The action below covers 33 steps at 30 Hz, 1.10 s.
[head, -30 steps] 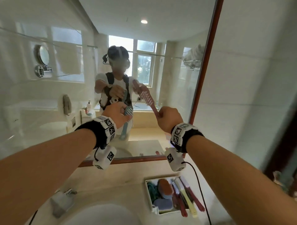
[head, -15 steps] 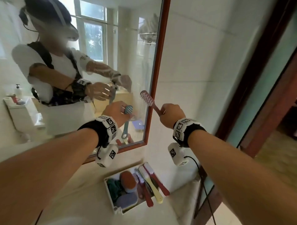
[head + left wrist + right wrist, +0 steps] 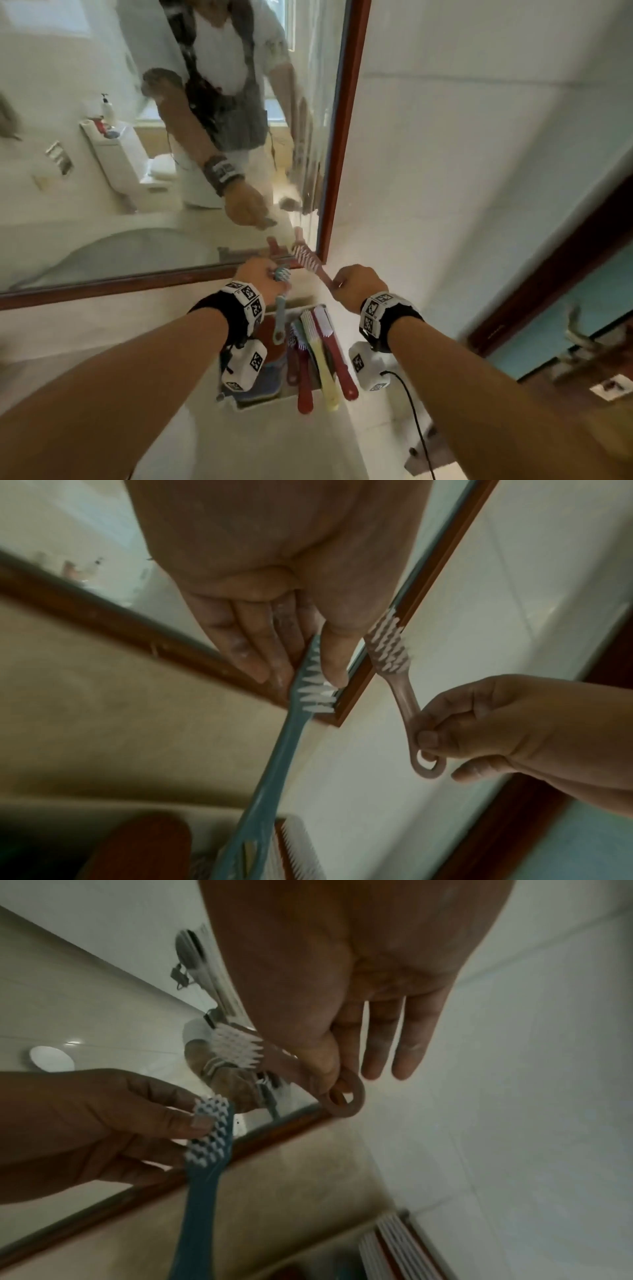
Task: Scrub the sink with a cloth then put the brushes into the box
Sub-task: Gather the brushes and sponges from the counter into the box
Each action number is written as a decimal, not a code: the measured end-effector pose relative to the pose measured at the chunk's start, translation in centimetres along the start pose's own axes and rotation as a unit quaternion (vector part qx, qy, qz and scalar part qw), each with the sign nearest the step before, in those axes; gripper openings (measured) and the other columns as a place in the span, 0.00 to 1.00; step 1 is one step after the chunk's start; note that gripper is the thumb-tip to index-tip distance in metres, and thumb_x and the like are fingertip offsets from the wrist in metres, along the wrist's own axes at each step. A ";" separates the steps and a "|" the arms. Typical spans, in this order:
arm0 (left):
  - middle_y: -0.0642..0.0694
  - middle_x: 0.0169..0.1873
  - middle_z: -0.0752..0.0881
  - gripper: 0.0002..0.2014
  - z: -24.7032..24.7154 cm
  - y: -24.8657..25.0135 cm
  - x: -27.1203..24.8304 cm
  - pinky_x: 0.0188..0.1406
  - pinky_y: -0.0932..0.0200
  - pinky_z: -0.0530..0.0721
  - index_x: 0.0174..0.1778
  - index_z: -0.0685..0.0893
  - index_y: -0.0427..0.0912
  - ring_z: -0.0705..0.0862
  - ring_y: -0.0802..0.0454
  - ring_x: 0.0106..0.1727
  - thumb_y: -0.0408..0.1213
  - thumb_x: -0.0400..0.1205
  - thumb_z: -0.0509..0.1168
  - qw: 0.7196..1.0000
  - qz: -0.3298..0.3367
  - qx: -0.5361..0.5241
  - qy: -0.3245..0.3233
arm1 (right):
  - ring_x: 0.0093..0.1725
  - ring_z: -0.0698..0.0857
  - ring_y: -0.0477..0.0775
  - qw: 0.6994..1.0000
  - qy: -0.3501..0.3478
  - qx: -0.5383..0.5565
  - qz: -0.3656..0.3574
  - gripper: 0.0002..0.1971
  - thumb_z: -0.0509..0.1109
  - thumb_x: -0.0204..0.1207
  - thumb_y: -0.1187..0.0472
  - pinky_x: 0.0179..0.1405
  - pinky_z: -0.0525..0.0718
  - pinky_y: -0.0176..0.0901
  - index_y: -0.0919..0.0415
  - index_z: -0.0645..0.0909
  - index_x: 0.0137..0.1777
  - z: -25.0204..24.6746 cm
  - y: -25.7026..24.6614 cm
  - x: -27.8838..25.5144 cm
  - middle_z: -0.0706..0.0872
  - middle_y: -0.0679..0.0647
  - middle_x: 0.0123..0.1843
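My left hand (image 3: 270, 274) pinches a blue brush (image 3: 280, 308) by its bristle head, and the handle hangs down over the white box (image 3: 239, 404). In the left wrist view the thumb and fingers (image 3: 329, 656) press on the blue brush (image 3: 274, 764) head. My right hand (image 3: 337, 282) grips the ring end of a pink brush (image 3: 308, 260), whose head points up and left towards the mirror corner. The right wrist view shows the pink brush (image 3: 344, 1096) in my right hand (image 3: 342, 1056), with the blue brush (image 3: 202, 1177) beside it. Red, yellow and dark red brushes (image 3: 322, 359) lie in the box.
A brown-framed mirror (image 3: 339, 137) stands right behind the hands. White wall tiles (image 3: 462, 171) are on the right, then a dark door frame (image 3: 548, 274). The box sits on a beige counter (image 3: 102, 335). A black cable (image 3: 414, 411) hangs from my right wrist.
The head view has tipped down towards the counter. Both hands, each still holding its brush, have come lower and now hover just above the box.
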<state>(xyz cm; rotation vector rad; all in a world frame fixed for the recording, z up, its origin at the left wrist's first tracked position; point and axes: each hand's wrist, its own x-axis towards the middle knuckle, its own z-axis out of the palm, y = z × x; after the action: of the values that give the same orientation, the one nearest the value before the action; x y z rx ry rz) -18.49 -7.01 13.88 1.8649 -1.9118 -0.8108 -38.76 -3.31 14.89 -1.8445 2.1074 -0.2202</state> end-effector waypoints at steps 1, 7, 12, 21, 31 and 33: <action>0.54 0.23 0.76 0.15 1.3 -0.4 0.1 0.29 0.62 0.71 0.26 0.76 0.48 0.77 0.54 0.31 0.47 0.71 0.74 1.000 -0.016 0.011 -0.004 | 0.43 0.86 0.54 1.000 -0.024 0.001 -0.009 0.14 0.66 0.79 0.44 0.37 0.83 0.41 0.51 0.89 0.48 1.1 0.8 0.3 0.90 0.50 0.45; 0.53 0.22 0.72 0.12 7.5 -2.5 -0.1 0.24 0.65 0.68 0.27 0.78 0.49 0.68 0.55 0.24 0.43 0.73 0.74 0.993 -0.119 0.023 -0.010 | 0.39 0.86 0.55 0.996 -0.081 0.047 -0.008 0.14 0.67 0.76 0.45 0.41 0.87 0.42 0.53 0.89 0.41 7.7 4.1 1.7 0.90 0.50 0.41; 0.49 0.33 0.83 0.15 10.8 -5.1 0.7 0.33 0.61 0.80 0.49 0.87 0.41 0.82 0.51 0.35 0.46 0.72 0.77 0.987 -0.158 0.004 -0.021 | 0.44 0.87 0.58 0.987 -0.130 0.088 0.019 0.08 0.68 0.73 0.56 0.42 0.88 0.44 0.57 0.87 0.46 11.0 5.2 1.6 0.89 0.54 0.45; 0.46 0.36 0.87 0.14 13.7 -6.0 2.2 0.37 0.55 0.85 0.47 0.86 0.44 0.85 0.46 0.36 0.51 0.76 0.72 0.985 -0.127 0.102 -0.061 | 0.36 0.90 0.56 0.971 -0.196 0.113 0.076 0.08 0.69 0.69 0.57 0.37 0.92 0.49 0.60 0.85 0.44 13.2 5.9 1.6 0.89 0.55 0.41; 0.49 0.51 0.87 0.09 11.8 -8.5 2.1 0.49 0.50 0.85 0.55 0.83 0.53 0.85 0.43 0.52 0.46 0.80 0.64 0.985 -0.053 0.160 -0.030 | 0.34 0.90 0.59 0.961 -0.256 0.088 0.062 0.06 0.71 0.63 0.65 0.35 0.92 0.55 0.65 0.87 0.38 16.9 2.7 1.5 0.90 0.58 0.34; 0.50 0.54 0.87 0.12 11.4 -9.4 2.0 0.54 0.49 0.84 0.59 0.82 0.54 0.84 0.43 0.56 0.45 0.81 0.63 0.986 -0.056 0.158 -0.020 | 0.35 0.91 0.60 0.959 -0.259 0.091 0.067 0.06 0.71 0.66 0.63 0.37 0.92 0.54 0.64 0.85 0.40 17.9 2.3 1.5 0.90 0.59 0.36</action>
<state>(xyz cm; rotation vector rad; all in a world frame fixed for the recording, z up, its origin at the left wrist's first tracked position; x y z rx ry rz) -18.25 -6.90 -1.03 2.1725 -2.0755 -0.6073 -34.92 -2.63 -2.84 -1.4478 1.7677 0.0932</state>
